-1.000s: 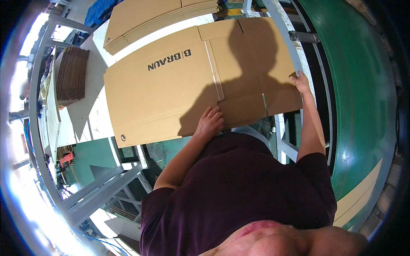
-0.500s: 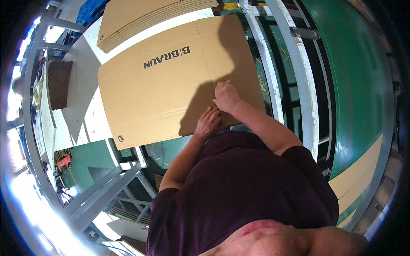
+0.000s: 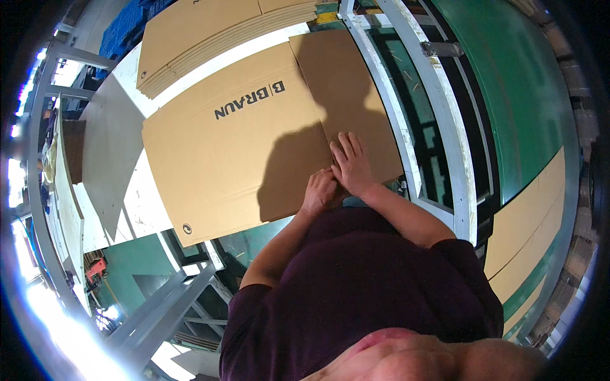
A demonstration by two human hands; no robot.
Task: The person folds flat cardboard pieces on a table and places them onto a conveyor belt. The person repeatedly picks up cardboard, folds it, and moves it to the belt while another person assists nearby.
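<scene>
A large flattened brown cardboard carton with dark printing lies in front of me. A cut and crease line separates its right-hand flap from the main panel. At the near edge, beside that line, my left hand is closed on the carton with curled fingers; its fingertips are partly hidden. Just right of it, my right hand lies on the flap with its fingers stretched and apart. The two hands almost touch. Shadow covers the flap and part of the panel.
Beyond the carton, a stack of flat cartons rests on the white table. Grey metal rails run along the right, beside a green surface. More cardboard sheets lie at the far right. Blue pallets stand at the upper left.
My right hand has moved nearer me, and its curled fingers have straightened and spread. My left hand has curled and shifted slightly right. The line beside the flap shows more plainly.
</scene>
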